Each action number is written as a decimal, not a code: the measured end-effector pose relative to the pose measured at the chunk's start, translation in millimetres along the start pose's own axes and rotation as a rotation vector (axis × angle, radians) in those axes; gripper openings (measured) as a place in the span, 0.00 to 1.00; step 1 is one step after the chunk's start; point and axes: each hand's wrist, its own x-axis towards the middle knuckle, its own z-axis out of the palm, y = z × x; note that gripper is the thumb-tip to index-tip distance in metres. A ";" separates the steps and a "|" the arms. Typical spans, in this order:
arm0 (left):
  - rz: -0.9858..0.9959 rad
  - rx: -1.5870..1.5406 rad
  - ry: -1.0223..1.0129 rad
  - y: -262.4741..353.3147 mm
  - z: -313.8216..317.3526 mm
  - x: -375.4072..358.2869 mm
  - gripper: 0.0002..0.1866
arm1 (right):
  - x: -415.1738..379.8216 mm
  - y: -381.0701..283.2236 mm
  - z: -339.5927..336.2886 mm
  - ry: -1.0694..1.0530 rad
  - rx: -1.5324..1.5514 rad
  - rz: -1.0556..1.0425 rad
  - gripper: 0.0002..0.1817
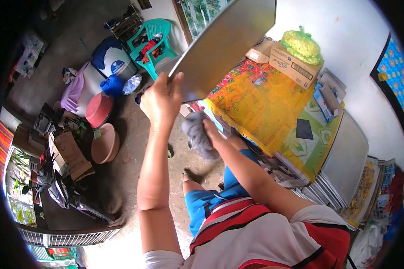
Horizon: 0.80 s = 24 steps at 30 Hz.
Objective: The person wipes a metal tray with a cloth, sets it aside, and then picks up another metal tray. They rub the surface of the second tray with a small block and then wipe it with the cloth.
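Note:
My left hand (161, 99) is raised and closed around the near edge of a large, flat metal tray (229, 47), which stands tilted up in the air. Lower and to the right, my right hand (209, 132) grips a crumpled grey cloth (197, 136), which hangs below the tray and apart from it. Beside my right arm is a table with a yellow plastic cover (256, 112). A dark flat square (304, 129) lies on its near part.
A cardboard box (296, 65) with a bag of yellow pieces (302, 45) on it stands at the table's far end. Several flat trays (345, 157) are stacked at right. A green chair (159, 31), basins (105, 143) and a motorcycle (54, 179) stand at left.

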 end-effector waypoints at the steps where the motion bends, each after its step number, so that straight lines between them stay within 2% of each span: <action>1: 0.023 0.034 0.027 -0.9 5.8 -4.5 0.21 | -18.3 -16.9 8.9 0.078 0.093 0.107 0.18; 2: 0.046 0.070 0.054 -2.9 9.4 -9.0 0.21 | -32.5 -36.3 18.9 0.155 0.186 0.216 0.18; 4: 0.134 0.152 0.110 -12.0 14.9 -15.6 0.17 | -49.2 -84.3 11.2 0.097 0.364 0.146 0.18; 5: 0.188 0.176 0.146 -19.5 18.8 -17.9 0.16 | -24.4 -73.6 -5.8 0.130 0.487 0.221 0.18; 6: 0.242 0.198 0.182 -26.6 22.4 -20.2 0.15 | -37.5 -105.9 -9.6 0.122 0.581 0.280 0.17; 11: 0.330 0.369 0.148 -62.8 58.0 -32.1 0.13 | -31.8 -137.5 -43.7 0.169 0.639 0.090 0.19; 15: 0.348 0.471 0.046 -81.5 78.6 -47.5 0.12 | -43.7 -140.2 -58.9 0.137 0.678 0.111 0.21; 18: 0.364 0.511 -0.018 -90.2 97.0 -64.3 0.07 | -40.7 -121.3 -69.9 0.156 0.683 0.136 0.21; 22: 0.262 0.547 -0.248 -87.3 123.8 -76.3 0.02 | -38.0 -82.1 -71.0 0.055 0.732 0.224 0.20; 24: 0.265 0.529 -0.326 -83.8 137.6 -77.9 0.01 | -41.5 -61.1 -65.8 0.075 0.728 0.310 0.18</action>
